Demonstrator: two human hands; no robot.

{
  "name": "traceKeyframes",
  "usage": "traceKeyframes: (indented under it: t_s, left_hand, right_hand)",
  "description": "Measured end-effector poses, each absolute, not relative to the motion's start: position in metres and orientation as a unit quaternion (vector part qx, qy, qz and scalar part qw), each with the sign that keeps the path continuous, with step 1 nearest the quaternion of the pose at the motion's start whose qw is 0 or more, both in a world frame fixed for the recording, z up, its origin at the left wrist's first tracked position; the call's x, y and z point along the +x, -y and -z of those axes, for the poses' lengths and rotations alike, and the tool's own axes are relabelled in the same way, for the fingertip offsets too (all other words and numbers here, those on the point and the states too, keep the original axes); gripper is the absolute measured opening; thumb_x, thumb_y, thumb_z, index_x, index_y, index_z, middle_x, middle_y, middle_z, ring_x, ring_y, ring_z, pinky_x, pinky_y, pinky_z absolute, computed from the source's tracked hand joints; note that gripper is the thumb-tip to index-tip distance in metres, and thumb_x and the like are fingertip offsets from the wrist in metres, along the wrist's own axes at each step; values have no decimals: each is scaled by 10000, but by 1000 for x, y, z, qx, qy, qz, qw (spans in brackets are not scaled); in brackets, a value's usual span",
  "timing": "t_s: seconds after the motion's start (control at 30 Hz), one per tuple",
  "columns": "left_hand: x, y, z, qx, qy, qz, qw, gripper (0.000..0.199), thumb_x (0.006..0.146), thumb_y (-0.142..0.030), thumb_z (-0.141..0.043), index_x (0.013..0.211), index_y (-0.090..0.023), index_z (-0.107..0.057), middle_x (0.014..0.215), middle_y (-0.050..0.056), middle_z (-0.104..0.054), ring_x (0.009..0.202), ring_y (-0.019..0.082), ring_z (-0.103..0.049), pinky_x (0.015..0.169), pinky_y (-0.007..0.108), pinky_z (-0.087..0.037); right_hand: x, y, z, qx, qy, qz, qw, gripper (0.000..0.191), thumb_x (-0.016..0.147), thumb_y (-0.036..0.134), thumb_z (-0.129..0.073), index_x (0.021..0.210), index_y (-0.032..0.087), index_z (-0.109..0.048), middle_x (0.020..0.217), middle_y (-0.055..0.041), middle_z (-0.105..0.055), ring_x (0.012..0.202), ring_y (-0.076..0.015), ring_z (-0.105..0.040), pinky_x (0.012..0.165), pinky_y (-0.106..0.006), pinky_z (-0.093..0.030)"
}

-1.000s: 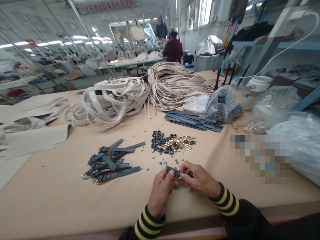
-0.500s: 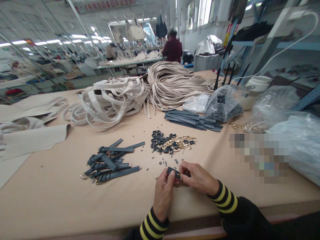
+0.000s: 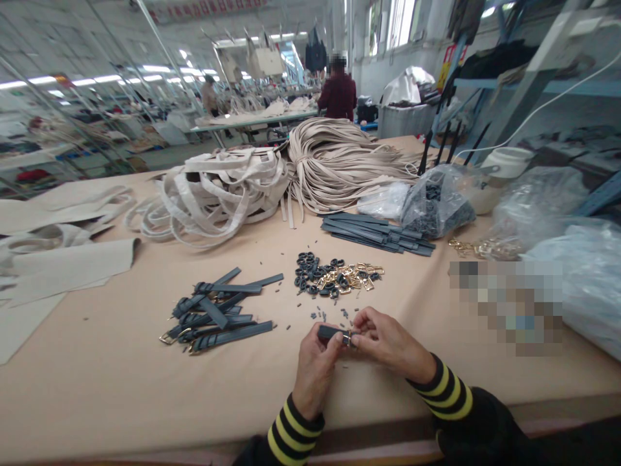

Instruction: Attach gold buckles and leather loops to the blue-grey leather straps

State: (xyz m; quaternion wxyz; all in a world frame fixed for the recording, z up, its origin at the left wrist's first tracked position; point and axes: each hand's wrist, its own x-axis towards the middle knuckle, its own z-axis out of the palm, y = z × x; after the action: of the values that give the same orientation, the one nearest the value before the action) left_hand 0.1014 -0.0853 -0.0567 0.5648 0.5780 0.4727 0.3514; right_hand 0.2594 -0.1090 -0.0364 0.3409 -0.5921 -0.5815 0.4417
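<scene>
In front of the buckle pile [image 3: 350, 274], your left hand [image 3: 314, 364] grips a strap [image 3: 328, 332]; your right hand [image 3: 388, 342] pinches its buckle [image 3: 347, 339], now plainer, seemingly threaded.

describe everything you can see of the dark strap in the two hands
The strap is a narrow, dark blue-grey band that looks like leather, with a gold-coloured buckle at its end toward the right hand. It lies roughly crosswise in the view, held over the tan table. The left hand grips it with the thumb on top, while the right hand pinches the buckle end. Fingers hide parts of it, so its full length cannot be told.
</scene>
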Motion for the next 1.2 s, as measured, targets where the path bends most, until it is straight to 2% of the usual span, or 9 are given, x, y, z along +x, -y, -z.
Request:
traceKeyframes:
  t_s: [0.1, 0.2, 0.37, 0.5, 0.63, 0.8, 0.87, 1.07, 1.2]
  left_hand:
    - [100, 85, 56, 584, -470, -350, 561, 213, 756, -344, -540, 813, -139, -526, 697, 10, -556, 634, 123, -509, 607, 233, -407]
    - [101, 86, 56, 615, -462, -337, 543, 189, 769, -331, -522, 799, -145, -517, 710, 17, -552, 657, 133, -512, 620, 245, -413]
    - [105, 92, 50, 667, -459, -337, 481, 126, 814, -266, -439, 854, -162, -499, 768, 32, -546, 706, 151, -515, 676, 283, -422]
    - [102, 98, 44, 693, -438, -360, 446, 179, 818, -214, -399, 948, -155, -507, 922, 83, -547, 890, 185, -514, 830, 339, -396]
    - [88, 94, 39, 652, -375, -325, 574, 259, 826, -245, -402, 1012, -158, -559, 1152, 115, -497, 1052, 222, -469, 867, 346, -397]
    - [78, 88, 40, 454, -329, -279, 780, 217, 786, -313, -531, 915, -142, -565, 944, 83, -581, 768, 146, -559, 649, 251, -446]
    - [79, 88, 42, 410, -321, -280, 806, 201, 742, -318, -594, 827, -143, -539, 858, 46, -568, 675, 104, -537, 592, 218, -425]
    - [82, 92, 53, 393, -276, -235, 845, 323, 647, -338, -687, 807, -139, -489, 709, 2, -521, 578, 74, -489, 548, 204, -389]
    - [80, 92, 56, 415, -263, -215, 844, 287, 663, -334, -671, 712, -137, -468, 653, -3, -516, 560, 76, -472, 536, 205, -369]
  right_hand:
    - [265, 109, 36, -551, 547, -557, 293, 111, 760, 257, -488, 777, 148, -493, 634, -9, -586, 512, -104, -558, 467, -194, -418]
    - [263, 110, 35, -502, 543, -604, 296, 127, 775, 272, -476, 778, 147, -495, 668, -18, -602, 507, -98, -575, 462, -191, -433]
    - [250, 111, 42, -516, 522, -601, 317, 60, 792, 242, -429, 791, 182, -425, 503, 54, -529, 396, -84, -522, 378, -157, -390]
    - [250, 109, 45, -545, 544, -549, 325, 62, 797, 234, -418, 754, 191, -403, 498, 73, -470, 372, -66, -468, 360, -143, -344]
    - [256, 109, 37, -554, 592, -487, 326, 79, 782, 200, -451, 713, 178, -420, 564, 62, -446, 435, -54, -426, 405, -151, -316]
    - [257, 111, 27, -514, 653, -469, 298, 81, 770, 179, -487, 693, 161, -470, 586, 46, -475, 525, -72, -416, 478, -169, -317]
    - [255, 112, 26, -510, 667, -461, 286, 64, 774, 183, -489, 714, 162, -490, 601, 41, -489, 532, -77, -430, 484, -172, -322]
    - [255, 116, 25, -483, 680, -496, 241, 43, 789, 190, -479, 789, 166, -516, 593, 36, -541, 491, -80, -482, 472, -170, -347]
    - [258, 117, 26, -484, 695, -478, 231, 36, 778, 185, -496, 785, 168, -526, 608, 24, -576, 542, -93, -515, 509, -175, -369]
